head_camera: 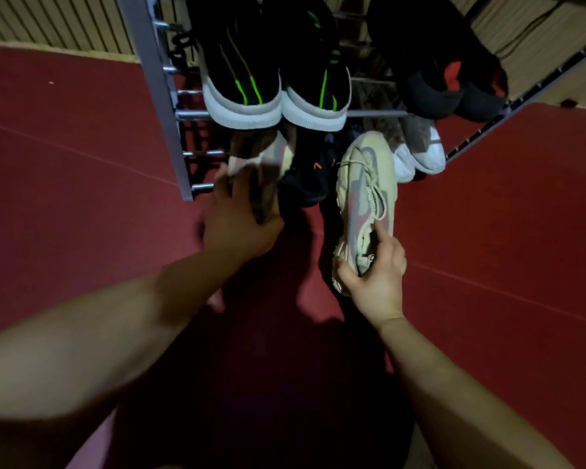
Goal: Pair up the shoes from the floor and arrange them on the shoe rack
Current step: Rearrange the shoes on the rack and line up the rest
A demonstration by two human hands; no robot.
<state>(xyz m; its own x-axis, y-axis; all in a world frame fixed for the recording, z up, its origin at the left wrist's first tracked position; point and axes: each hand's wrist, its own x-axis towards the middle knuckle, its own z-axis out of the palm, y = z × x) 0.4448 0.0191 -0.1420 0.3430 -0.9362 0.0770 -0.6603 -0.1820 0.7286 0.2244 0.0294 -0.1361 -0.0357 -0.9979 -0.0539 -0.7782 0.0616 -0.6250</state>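
Right hand (pixel 376 275): closed round the heel end of a beige sneaker (pixel 362 191), thumb on the outer side, forefinger laid at the collar. The toe is pointed away from the hand, toward the shoe rack (pixel 156 96).

Left hand (pixel 241 218): wrapped over a second beige sneaker (pixel 261 164) at the rack's lower level, just ahead of the hand. The grip is blurred, so finger detail cannot be made out.

Between the two hands, slightly beyond them, a black shoe (pixel 308 174) with an orange mark is seen. Above the left hand, a black pair with green stripes (pixel 241 72) is set on the top rails. Beyond the right hand, grey-white shoes (pixel 423 150) are seen, with dark shoes (pixel 454 79) above them. A red floor (pixel 82 147) lies under both hands.
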